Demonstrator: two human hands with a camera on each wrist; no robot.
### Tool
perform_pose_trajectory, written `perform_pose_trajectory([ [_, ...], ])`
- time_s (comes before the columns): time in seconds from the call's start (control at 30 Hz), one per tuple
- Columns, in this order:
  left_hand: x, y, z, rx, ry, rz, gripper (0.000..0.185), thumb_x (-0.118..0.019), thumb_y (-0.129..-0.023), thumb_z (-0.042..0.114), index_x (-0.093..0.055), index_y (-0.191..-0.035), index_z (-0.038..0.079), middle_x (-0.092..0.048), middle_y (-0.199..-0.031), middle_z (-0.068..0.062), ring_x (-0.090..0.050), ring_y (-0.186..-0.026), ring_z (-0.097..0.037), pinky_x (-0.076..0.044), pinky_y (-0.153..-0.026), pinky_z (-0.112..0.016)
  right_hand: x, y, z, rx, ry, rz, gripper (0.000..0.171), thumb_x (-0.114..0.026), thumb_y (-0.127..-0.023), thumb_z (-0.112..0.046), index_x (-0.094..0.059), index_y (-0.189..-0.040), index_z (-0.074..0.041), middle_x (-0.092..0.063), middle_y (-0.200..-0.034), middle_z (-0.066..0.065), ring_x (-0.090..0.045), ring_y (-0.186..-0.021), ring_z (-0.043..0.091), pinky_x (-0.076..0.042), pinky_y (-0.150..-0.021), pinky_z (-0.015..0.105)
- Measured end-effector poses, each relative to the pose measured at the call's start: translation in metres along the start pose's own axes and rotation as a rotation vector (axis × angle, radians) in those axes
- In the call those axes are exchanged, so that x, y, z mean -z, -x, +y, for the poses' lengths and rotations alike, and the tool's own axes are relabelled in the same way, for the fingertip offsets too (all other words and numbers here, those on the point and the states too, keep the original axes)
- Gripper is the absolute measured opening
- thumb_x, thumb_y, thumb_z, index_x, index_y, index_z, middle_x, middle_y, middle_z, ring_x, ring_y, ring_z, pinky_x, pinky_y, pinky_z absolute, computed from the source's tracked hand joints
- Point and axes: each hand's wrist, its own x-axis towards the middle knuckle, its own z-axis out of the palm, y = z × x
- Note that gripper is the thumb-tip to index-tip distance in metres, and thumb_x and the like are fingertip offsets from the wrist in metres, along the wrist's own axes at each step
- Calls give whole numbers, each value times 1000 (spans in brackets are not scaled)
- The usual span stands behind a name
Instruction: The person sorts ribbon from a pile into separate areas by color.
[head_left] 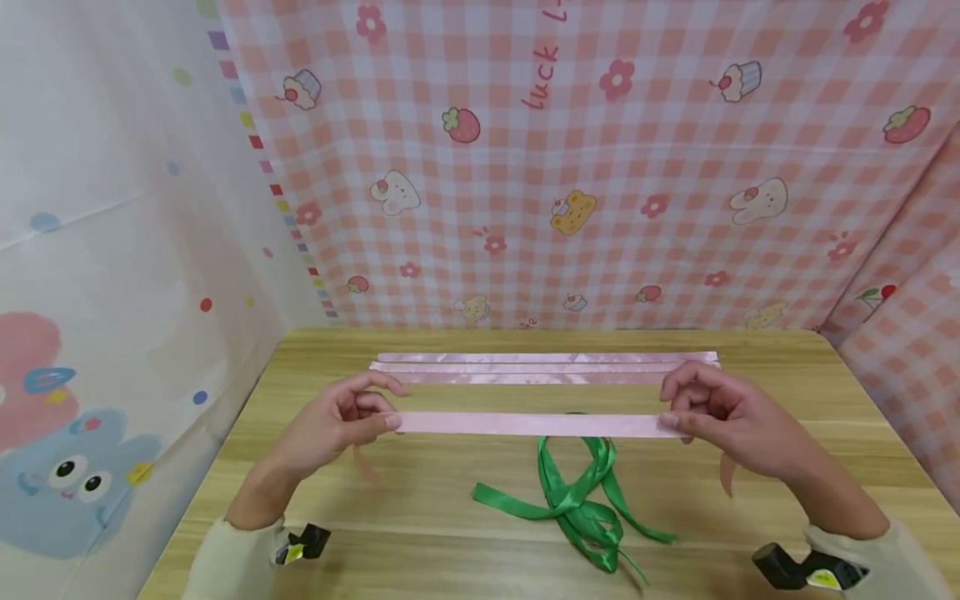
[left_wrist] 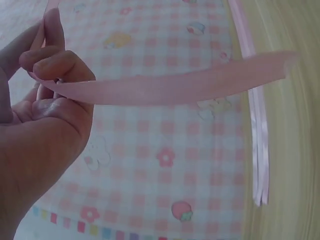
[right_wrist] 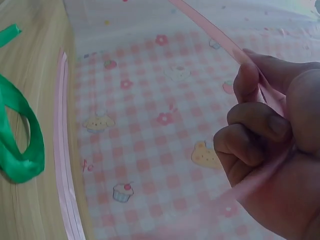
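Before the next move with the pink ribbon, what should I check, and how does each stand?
1. Left hand pinches the pink ribbon at its end: ok.
2. Right hand pinches the other end: ok.
3. Ribbon stretched straight between the hands, no twist showing: ok.
4. Ribbon held clear of the green ribbon on the table: cannot tell, they overlap in the head view.
5. Spare pink strips lie flat near the far edge, apart from the hands: ok.

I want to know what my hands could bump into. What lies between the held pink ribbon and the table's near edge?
In the head view, a tangled green ribbon lies on the wooden table there, below the pink ribbon; the rest is bare wood.
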Motion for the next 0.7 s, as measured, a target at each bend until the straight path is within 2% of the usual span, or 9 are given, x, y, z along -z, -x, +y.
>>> perform_pose_trajectory([
  [0.1,6,3,-4,6,-11,12,25,-60,-97,2,-58,-121,10,-66,-82,5,-31,-56,-17,-28,-50,-34,8,7,4,14,-52,-11,37,-47,-90,26,-54,-111,-3,-59,-75,7,-52,-63,18,-44,-53,33],
  [0.27,14,7,-9,-31,65,-30,26,-50,-101,-2,-55,-124,9,-61,-81,3,-32,-48,-24,-34,-59,-32,20,17,10,7,-86,-7,40,-44,-89,28,-55,-113,-2,-62,-80,5,-57,-69,14,-47,-58,31],
  [0.33,17,8,-10,-27,69,-23,26,-50,-101,-2,-54,-124,10,-61,-82,3,-36,-49,-22,-42,-56,-30,24,21,11,3,-81,4,42,-44,-89,29,-56,-114,-2,-63,-81,4,-60,-71,10,-48,-59,30],
  [0.4,20,8,-11,-15,29,10,26,-53,-100,-1,-56,-123,11,-65,-85,3,-41,-53,-18,-47,-51,-27,27,23,11,0,-81,13,42,-44,-89,28,-56,-115,-2,-64,-83,3,-61,-73,8,-48,-60,28],
  [0.5,22,9,-12,3,2,35,25,-55,-100,1,-57,-122,12,-63,-83,5,-42,-61,-18,-41,-38,-34,32,25,10,3,-111,1,42,-43,-89,29,-55,-117,0,-65,-86,4,-62,-76,8,-50,-62,26],
  [0.6,26,10,-13,-15,34,17,24,-51,-102,1,-56,-123,11,-61,-84,4,-41,-61,-24,-34,-45,-39,36,27,8,-7,-122,-11,42,-42,-90,29,-54,-118,1,-65,-87,4,-62,-74,8,-49,-59,28],
  [0.7,30,13,-15,-20,51,3,24,-48,-102,0,-55,-123,9,-60,-83,3,-40,-60,-28,-38,-52,-37,39,30,5,-32,-71,-1,41,-42,-90,28,-54,-117,-1,-66,-87,3,-58,-67,9,-43,-49,31],
])
